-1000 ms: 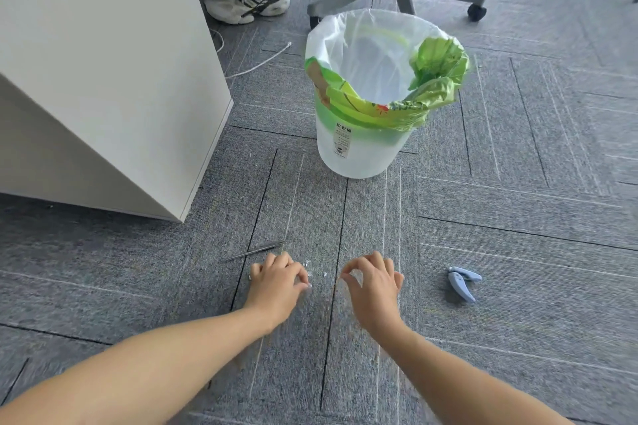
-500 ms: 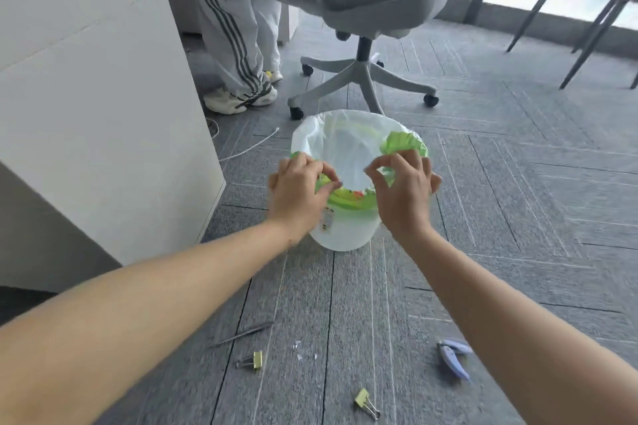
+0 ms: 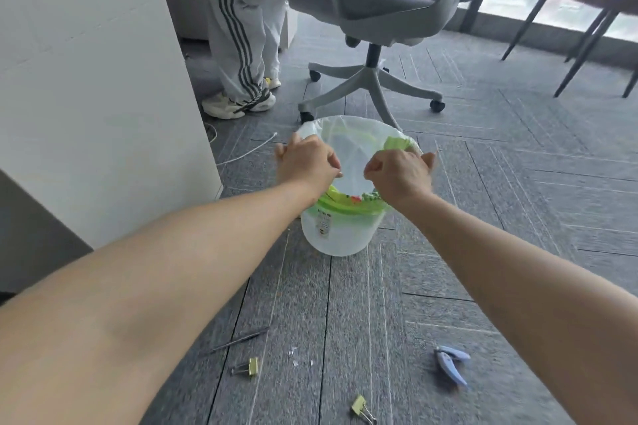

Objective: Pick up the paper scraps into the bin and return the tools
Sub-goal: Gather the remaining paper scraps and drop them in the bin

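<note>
The bin (image 3: 340,235) stands upright, mouth up. On the floor in front of the bin, a thin metal tool (image 3: 234,342) lies with its long axis slanting toward it. A blurred blue tool (image 3: 452,367) lies front-right. A few tiny paper scraps (image 3: 297,357) lie between them. The left hand (image 3: 305,162) and right hand (image 3: 397,172) hang over the bin's mouth with fingertips pinched together; I cannot tell whether they hold scraps.
</note>
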{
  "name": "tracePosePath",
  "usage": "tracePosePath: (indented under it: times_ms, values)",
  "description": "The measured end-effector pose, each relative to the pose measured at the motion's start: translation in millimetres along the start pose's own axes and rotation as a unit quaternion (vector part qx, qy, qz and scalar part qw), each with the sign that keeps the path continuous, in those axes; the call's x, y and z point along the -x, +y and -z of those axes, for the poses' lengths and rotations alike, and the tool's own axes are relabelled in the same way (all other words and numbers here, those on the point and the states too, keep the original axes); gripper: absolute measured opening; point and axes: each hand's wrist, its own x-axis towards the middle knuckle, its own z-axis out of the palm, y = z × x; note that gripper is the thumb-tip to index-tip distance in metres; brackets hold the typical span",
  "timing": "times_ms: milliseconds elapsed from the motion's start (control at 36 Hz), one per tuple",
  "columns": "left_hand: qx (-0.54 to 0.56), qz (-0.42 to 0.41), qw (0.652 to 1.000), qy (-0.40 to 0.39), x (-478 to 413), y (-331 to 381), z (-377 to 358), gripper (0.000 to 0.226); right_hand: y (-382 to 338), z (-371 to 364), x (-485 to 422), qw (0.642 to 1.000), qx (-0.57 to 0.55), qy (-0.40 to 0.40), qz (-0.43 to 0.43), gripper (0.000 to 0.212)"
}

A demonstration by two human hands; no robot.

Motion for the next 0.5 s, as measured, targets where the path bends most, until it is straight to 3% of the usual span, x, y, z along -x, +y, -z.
tracePosePath:
  times_ms: [83,333,417,500]
  values:
    - [0.012,-0.003,1.000,-0.001,1.1,0.3,0.9,0.011,-1.0,0.1,7.8,1.000,-0.011,0.006,0.015,0.017]
    - [0.199,-0.104,0.974,0.039,84.4,-47.1,-16.0,0.032,-4.4,-30.8,83.9,0.983,-0.129,0.094,0.092,0.013]
    - [0.192,-0.083,0.978,-0.004,121.2,-75.3,-37.0,0.031,1.2,-63.6,121.3,0.984,-0.146,0.064,0.077,0.017]
    - [0.164,-0.055,0.983,-0.065,152.0,-101.7,-61.3,0.028,4.5,-101.4,155.8,0.988,-0.146,-0.021,0.045,0.016]
